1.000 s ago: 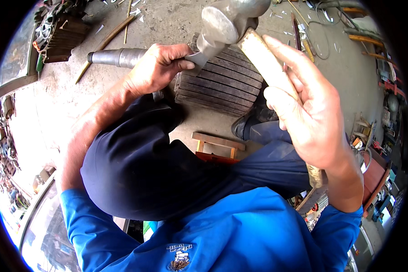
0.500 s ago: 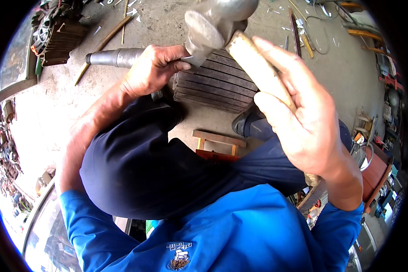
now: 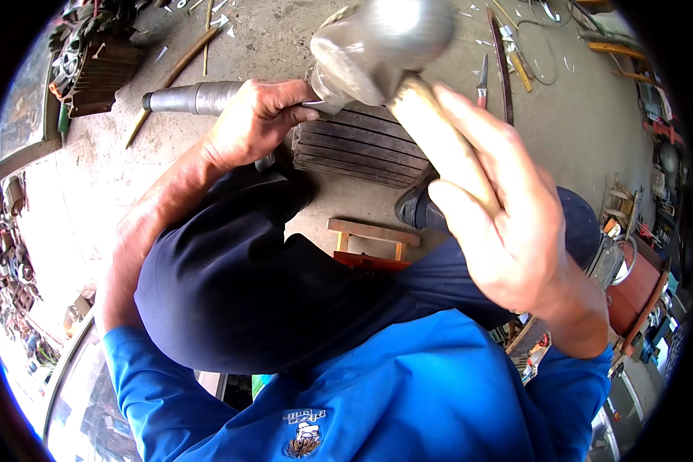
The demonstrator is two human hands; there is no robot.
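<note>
My right hand point(image 3: 508, 223) is wrapped round the pale wooden handle point(image 3: 446, 142) of a hammer with a big rounded steel head point(image 3: 389, 50). The hammer head hangs over the far end of a slatted wooden block point(image 3: 362, 146). My left hand point(image 3: 250, 123) pinches a thin piece of sheet metal point(image 3: 327, 105) between thumb and fingers, just below and left of the head. Behind the left hand a grey tapered steel bar point(image 3: 192, 98) sticks out to the left. Whatever the sheet metal rests on is hidden by the hammer head.
On the floor lie a wooden stick point(image 3: 181, 65), metal scraps, a dark bar point(image 3: 500, 65) and a red-handled tool point(image 3: 482, 88). A small wooden stool point(image 3: 373, 231) stands between my legs. Machine parts point(image 3: 8, 231) crowd the left edge; a brown box point(image 3: 635, 296) stands at the right.
The hammer head looks larger and sits slightly farther right, lifted nearer to me. My right hand has shifted a little with it. The left hand and the sheet metal have barely moved.
</note>
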